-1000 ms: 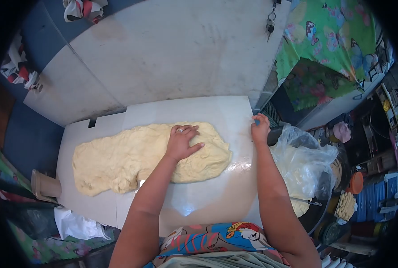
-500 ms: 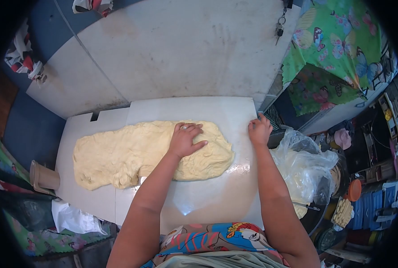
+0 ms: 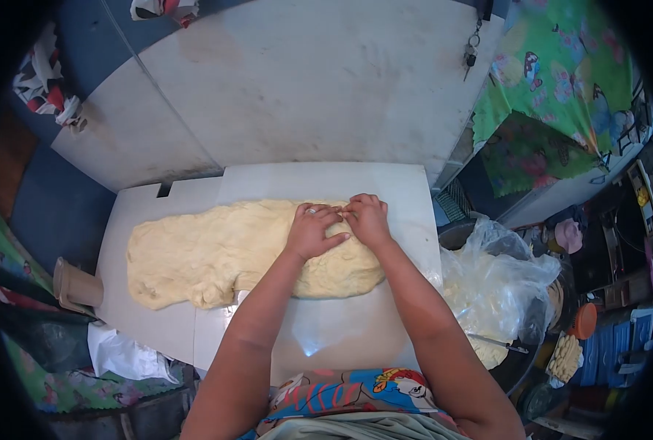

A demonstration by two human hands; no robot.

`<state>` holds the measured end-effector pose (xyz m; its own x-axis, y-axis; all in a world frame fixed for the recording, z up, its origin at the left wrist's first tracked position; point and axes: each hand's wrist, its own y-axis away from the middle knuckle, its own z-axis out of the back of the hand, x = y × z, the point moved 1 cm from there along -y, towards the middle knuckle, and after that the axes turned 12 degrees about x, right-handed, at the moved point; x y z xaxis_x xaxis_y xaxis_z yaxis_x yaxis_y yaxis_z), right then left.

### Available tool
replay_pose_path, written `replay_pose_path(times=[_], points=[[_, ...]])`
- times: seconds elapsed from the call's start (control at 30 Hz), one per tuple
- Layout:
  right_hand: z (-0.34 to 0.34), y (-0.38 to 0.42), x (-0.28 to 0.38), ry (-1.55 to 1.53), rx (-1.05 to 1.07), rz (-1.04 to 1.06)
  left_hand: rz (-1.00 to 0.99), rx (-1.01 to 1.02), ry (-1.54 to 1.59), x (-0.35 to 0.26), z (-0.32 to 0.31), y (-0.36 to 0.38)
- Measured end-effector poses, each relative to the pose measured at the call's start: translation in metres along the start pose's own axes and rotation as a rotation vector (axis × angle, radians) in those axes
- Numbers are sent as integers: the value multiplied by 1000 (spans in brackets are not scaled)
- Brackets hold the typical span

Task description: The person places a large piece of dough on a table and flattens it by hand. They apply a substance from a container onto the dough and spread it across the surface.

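Note:
A long slab of pale yellow dough (image 3: pixel 202 253) lies across the white work surface (image 3: pixel 341 334), with a lumpy lower edge near its middle. My left hand (image 3: pixel 315 231), wearing a ring, rests on the right part of the dough with its thumb spread away from the fingers. Close beside it, my right hand (image 3: pixel 366 221) has its fingers curled onto the dough's upper right edge. The two hands' fingertips nearly meet there; what lies just under them is hidden.
Right of the surface, clear plastic (image 3: pixel 506 271) partly covers more dough in a dark basin. A beige container (image 3: pixel 78 284) stands at the left edge, above a white bag (image 3: pixel 128 358). A stained white panel (image 3: pixel 304 88) rises behind. Keys (image 3: pixel 471 55) hang at upper right.
My right hand has moved left from the surface's right edge onto the dough, beside my left hand. The dough's right end looks rounder and drawn in. The view has shifted slightly.

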<state>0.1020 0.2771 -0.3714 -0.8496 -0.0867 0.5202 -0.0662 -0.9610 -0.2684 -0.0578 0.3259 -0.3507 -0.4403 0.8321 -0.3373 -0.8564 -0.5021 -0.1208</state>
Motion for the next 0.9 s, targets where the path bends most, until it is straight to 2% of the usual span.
replay_pose_path(times=[0.1,0.17,0.2,0.27,0.33,0.4,0.43,0.5,0.53,0.6,0.67,0.73,0.77,0.83,0.87,0.9], points=[[-4,-3,-6,-23,47,-101,-1,-13,-11,4,-3,-1],[-16,-2,-27,-401,-164,-180,-11,-21,-26,5,-5,-2],[-19,-1,-34,-399,-163,-185,-13,-24,-34,5,-4,-2],[-20,4,-51,-378,-298,-272,-19,-26,-41,4,-3,-2],[-2,11,-56,-320,-261,-249,-16,-20,-13,5,-2,-3],[17,16,-61,-36,-355,-368,-15,-21,-13,5,-2,-2],[19,19,-74,-34,-356,-369,-16,-24,-13,5,-2,-3],[27,30,-98,335,-310,-724,-19,-27,4,6,-2,-3],[27,35,-102,343,-311,-729,-15,-31,16,6,-2,-4],[28,46,-109,308,-30,-806,-17,-46,19,6,-2,-4],[50,42,-79,406,48,-727,-17,-65,13,4,-1,-5],[65,30,-47,200,374,-621,28,45,-2,4,1,-5],[56,29,-47,197,366,-616,27,41,-11,5,-2,-5],[24,23,-54,-545,78,-334,-5,-165,-48,7,-11,-3],[11,21,-54,-549,81,-318,4,-173,-60,5,-12,0],[1,20,-54,-361,-25,-269,12,-243,-171,3,-12,4]])
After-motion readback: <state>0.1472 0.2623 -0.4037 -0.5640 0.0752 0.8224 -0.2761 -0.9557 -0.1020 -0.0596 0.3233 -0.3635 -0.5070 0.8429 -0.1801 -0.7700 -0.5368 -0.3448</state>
